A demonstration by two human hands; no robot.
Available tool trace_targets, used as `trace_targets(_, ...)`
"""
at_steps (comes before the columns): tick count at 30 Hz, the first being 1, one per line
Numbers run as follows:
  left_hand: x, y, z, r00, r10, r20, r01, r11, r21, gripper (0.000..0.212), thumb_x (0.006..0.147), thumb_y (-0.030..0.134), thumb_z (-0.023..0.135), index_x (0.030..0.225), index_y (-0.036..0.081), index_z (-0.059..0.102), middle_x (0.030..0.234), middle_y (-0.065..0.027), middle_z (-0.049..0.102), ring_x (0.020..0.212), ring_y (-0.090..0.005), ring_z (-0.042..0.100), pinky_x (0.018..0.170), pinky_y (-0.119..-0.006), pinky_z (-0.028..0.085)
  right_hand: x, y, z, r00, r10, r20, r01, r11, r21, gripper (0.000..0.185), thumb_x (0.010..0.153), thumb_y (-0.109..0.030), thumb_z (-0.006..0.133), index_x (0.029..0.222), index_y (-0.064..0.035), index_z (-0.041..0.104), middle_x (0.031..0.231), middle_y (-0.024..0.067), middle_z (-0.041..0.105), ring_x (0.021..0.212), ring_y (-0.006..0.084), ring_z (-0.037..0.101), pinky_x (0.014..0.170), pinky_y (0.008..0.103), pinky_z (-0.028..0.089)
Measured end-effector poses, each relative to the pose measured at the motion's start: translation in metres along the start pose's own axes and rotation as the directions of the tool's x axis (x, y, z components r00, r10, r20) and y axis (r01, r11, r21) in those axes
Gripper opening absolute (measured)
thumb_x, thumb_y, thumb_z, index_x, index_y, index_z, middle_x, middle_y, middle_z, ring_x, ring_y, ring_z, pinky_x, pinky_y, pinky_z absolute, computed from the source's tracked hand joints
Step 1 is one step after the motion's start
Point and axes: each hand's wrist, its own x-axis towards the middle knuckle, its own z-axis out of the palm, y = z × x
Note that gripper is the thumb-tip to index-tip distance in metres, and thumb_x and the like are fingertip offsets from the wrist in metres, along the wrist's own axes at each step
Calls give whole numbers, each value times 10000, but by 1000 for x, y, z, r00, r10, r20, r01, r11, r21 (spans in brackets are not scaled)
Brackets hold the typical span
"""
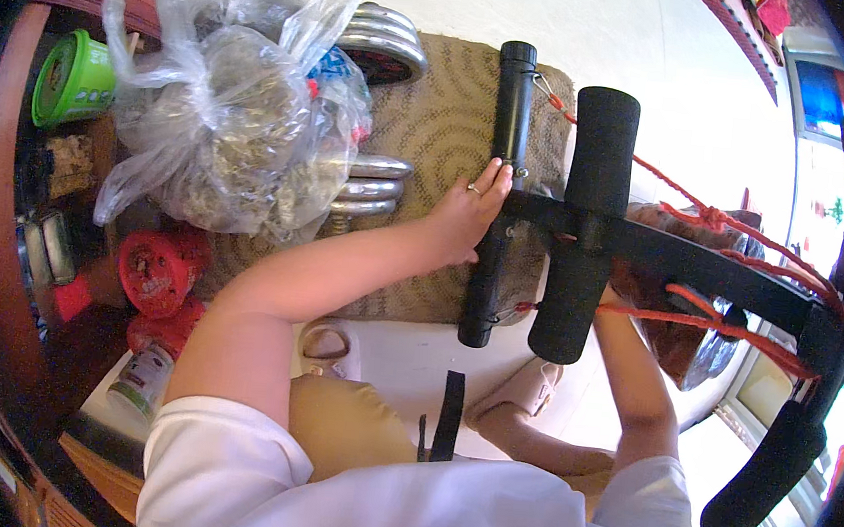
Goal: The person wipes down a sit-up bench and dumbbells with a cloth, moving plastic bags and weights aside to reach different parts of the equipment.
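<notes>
A black exercise-machine frame (708, 262) with foam rollers and red cords lies before me on its side. My left hand (472, 211), with a ring on one finger, rests on the middle of its black crossbar tube (513, 106). The fingers are stretched and close together; how firmly they grip is unclear. Beside the tube stands a black foam roller (604, 148) on the same frame. My right forearm (635, 365) reaches up beneath the frame, and the right hand is hidden behind it. A red cord (712, 217) is knotted and hooked to the tube's end.
A patterned brown mat (435, 114) lies under the tube. Left of it are a knotted clear plastic bag (231, 119), chrome dumbbell plates (369, 183), a red tub (158, 270) and a green tub (77, 79). Another foam grip (760, 481) extends at right.
</notes>
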Motion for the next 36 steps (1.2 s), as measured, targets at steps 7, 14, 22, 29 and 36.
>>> trace_targets(7,11,-30,-49,988,76,131,-75,997,-13,619,667,339,803,1161,21,611,1196,-154,562,1227,-356,493,1040,-498,395,-67,-13,-60,789,-25,614,77,995,-58,456,877,-418,611,1229,-130,636,1191,128,666,1093,295,640,916,411,505)
trace_targets(14,-37,-69,-156,790,-318,-524,511,814,277,666,726,391,774,1290,114,552,1411,-173,461,1375,-439,325,1065,-694,238,-110,-129,-110,414,-29,910,321,940,-116,416,846,-443,578,953,-67,720,980,178,699,893,332,686,781,442,547)
trace_targets(22,-118,-121,-155,592,-762,-260,805,572,156,638,718,372,797,1279,177,565,1400,-129,461,1269,-437,434,939,-652,407,-52,-197,-160,787,-354,505,451,889,-78,204,760,-162,632,929,-48,646,921,146,581,796,333,653,690,445,543)
trace_targets(29,-159,-115,-194,587,-707,-395,750,658,-63,249,652,193,754,879,131,673,921,-65,639,891,-327,614,736,-435,526,22,-195,-180,951,-286,-116,270,953,-137,154,779,-82,590,920,-56,644,935,141,600,840,331,653,712,438,552)
trace_targets(36,-184,9,-289,803,-382,-458,327,924,-197,315,548,107,767,841,96,651,840,-63,607,828,-301,598,718,-409,493,42,-166,-216,840,-92,-535,286,912,292,267,786,-119,575,1033,-68,665,926,161,603,844,345,618,747,420,497)
